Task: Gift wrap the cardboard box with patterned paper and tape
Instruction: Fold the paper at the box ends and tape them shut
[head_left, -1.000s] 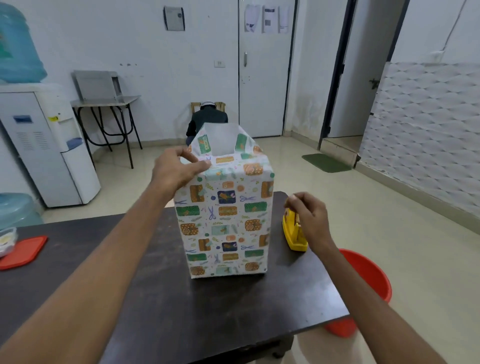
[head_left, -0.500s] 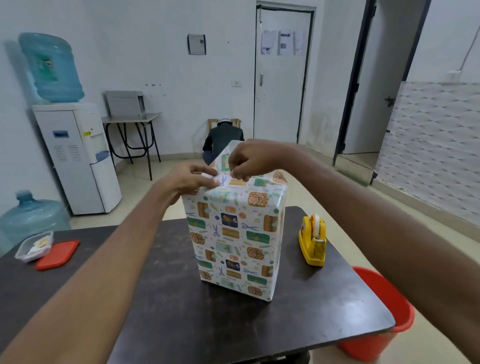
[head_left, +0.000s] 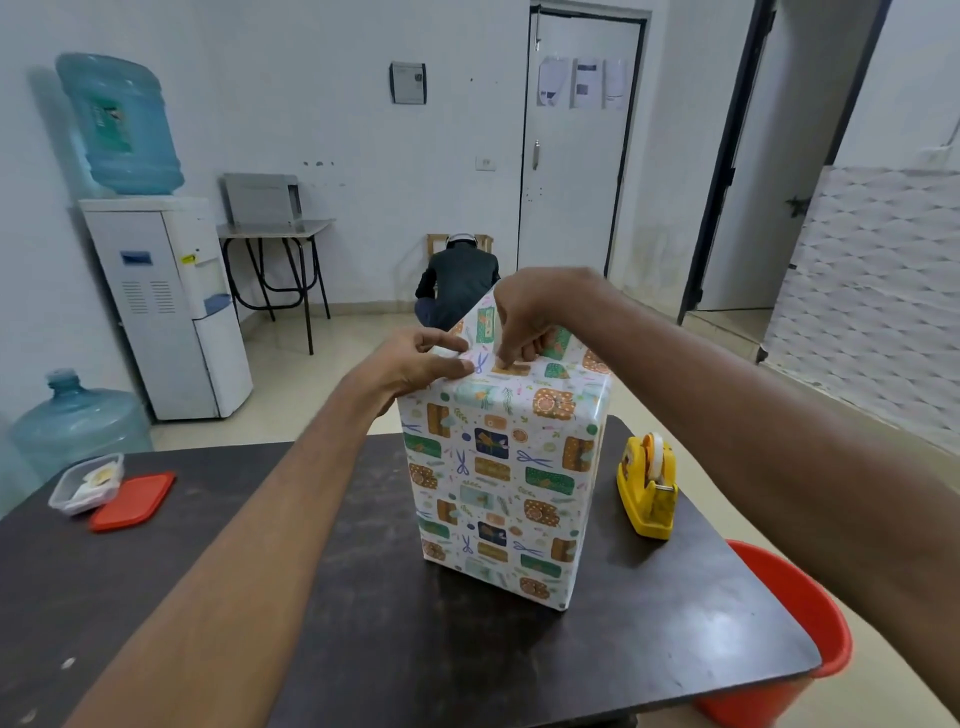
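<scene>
**Two hands folding paper atop a wrapped box**

A tall cardboard box (head_left: 504, 493), covered in patterned paper (head_left: 558, 402), stands upright in the middle of a dark worktop (head_left: 311, 597). At its top edge the left hand (head_left: 415, 364) pinches a paper fold between thumb and fingers. The right hand (head_left: 524, 322), fingers curled, holds the raised flap (head_left: 480, 323), its fingertips down on the box top. A yellow tape dispenser (head_left: 647, 488) sits near the box's right side, not touching it.

Red lid (head_left: 132, 500) beside plastic container (head_left: 85, 483); red bucket (head_left: 800, 597)
</scene>
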